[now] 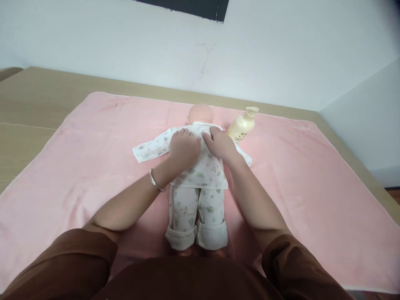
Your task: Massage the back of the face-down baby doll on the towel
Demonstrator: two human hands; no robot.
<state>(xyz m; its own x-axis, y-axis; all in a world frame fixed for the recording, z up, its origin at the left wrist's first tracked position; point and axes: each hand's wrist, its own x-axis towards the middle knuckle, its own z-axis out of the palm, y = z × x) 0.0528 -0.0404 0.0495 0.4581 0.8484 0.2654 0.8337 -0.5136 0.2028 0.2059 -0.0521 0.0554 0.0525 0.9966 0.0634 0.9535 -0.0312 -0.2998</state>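
A baby doll (201, 113) lies on a pink blanket with its bald head away from me. Its face does not show. It wears a white printed shirt (203, 177) and matching trousers (210, 206) with the cuffs turned up. My left hand (185, 149) rests on the upper left of the shirt, fingers bent a little and pointing toward the doll's head. On the upper right of the shirt lies my right hand (220, 145), its thumb apart from the fingers. Both thumbs are near the middle of the shirt. One sleeve (153, 148) stretches out to the left; my right hand and forearm partly cover the other.
A cream pump bottle (242, 127) is on the blanket just right of the doll's shoulder, close to my right hand. The pink blanket (300, 179) covers much of the wooden table (40, 98). Behind the table stands a white wall (125, 46).
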